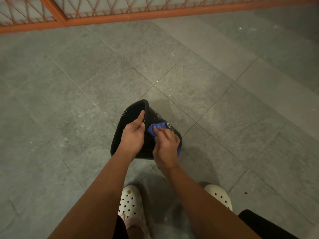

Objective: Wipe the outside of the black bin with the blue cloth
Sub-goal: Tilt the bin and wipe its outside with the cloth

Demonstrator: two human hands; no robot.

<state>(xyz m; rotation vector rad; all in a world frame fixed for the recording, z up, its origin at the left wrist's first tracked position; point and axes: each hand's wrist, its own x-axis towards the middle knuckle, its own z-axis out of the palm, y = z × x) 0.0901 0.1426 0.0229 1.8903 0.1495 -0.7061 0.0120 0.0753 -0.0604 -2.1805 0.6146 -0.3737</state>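
I count one black bin (160, 118), one blue cloth (156, 128), two hands and two white perforated clogs (131, 202) in my view. The bin is tipped on its side over the grey tiled floor (69, 100), near the middle of the visible floor and well apart from the orange lattice railing (120, 13) along the far edge. Its long axis runs from lower right to upper left, with the open mouth pointing left and slightly toward me, and the closed base toward the right. White marks show on the upper outer wall, just beyond the cloth.

My left hand (133, 137) is closed on the bin's rim: the thumb lies inside the mouth along the rim, the other fingers wrap the outside. My right hand (166, 147) is curled around the bunched cloth, fingers pressing it flat against the bin's outer wall just beside the left hand. A further strip of blue shows below the right hand at the bin's lower right edge.

The clogs stand on the floor near the bottom edge, one beneath each forearm.
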